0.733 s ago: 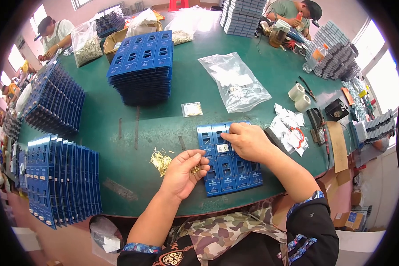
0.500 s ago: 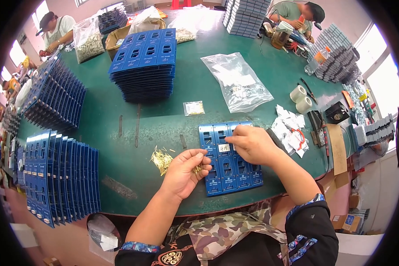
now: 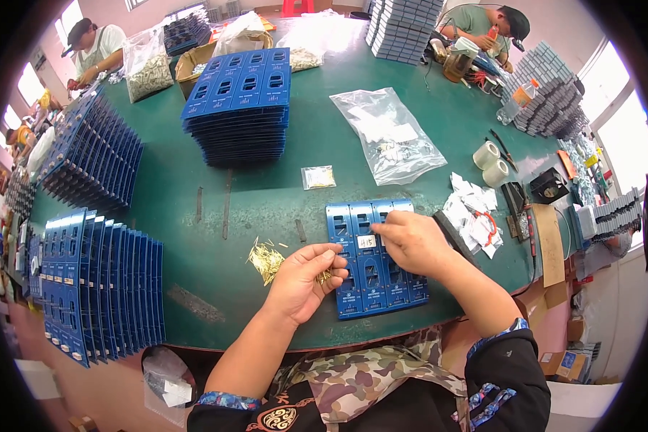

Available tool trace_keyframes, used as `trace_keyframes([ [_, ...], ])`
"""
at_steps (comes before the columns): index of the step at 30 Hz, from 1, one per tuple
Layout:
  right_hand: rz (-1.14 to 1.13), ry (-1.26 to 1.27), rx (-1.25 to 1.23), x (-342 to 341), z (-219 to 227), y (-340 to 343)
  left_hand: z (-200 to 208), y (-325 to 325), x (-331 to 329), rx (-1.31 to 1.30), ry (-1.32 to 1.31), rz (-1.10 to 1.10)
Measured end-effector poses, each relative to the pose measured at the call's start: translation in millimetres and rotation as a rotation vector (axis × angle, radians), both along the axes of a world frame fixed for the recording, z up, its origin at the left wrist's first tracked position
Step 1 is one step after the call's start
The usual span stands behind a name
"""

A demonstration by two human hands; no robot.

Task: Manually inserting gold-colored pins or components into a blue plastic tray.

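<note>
Left hand (image 3: 299, 282) curled, palm side up, grasping a batch of gold pins (image 3: 325, 276) that show between its fingers; thumb and forefinger tips close together at the near left part of a blue board (image 3: 372, 299). Right hand (image 3: 409, 241) palm down over the same board, fingertips bent toward one of its cut-outs; cannot tell whether they are closed on anything. Board lies flat on the green bench (image 3: 266, 205), beneath the right hand and just beside the left. White label (image 3: 366, 242) on the board, just below the right fingertips. Loose heap of more pins (image 3: 264, 261) on the bench, just left of the left hand. Beyond both hands, a small clear packet (image 3: 318, 177); farther, a large clear bag (image 3: 389, 137) lying flat. Right of the right hand, white scraps (image 3: 471, 209), with two pale rolls (image 3: 487, 154) past them. Well left of the left hand, a row of upright blue boards (image 3: 101, 288). Far beyond the left hand, a tall stack of blue boards (image 3: 237, 137). Farthest, two co-workers, one beyond each hand's side.
</note>
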State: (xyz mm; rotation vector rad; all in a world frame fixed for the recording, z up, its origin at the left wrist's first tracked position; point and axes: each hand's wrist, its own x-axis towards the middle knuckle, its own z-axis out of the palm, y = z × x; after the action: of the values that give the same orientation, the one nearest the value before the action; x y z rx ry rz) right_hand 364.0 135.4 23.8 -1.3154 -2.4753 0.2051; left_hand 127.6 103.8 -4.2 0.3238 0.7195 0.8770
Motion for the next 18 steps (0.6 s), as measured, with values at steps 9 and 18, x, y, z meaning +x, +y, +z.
trace_keyframes([
  [9,0.024,-0.008,-0.008,-3.2,-1.9,0.8,-0.9,0.8,-0.4,0.004,0.011,0.000],
  [18,0.030,0.057,-0.019,-3.0,-2.6,4.4,0.2,0.2,-0.6,-0.008,-0.006,-0.019],
])
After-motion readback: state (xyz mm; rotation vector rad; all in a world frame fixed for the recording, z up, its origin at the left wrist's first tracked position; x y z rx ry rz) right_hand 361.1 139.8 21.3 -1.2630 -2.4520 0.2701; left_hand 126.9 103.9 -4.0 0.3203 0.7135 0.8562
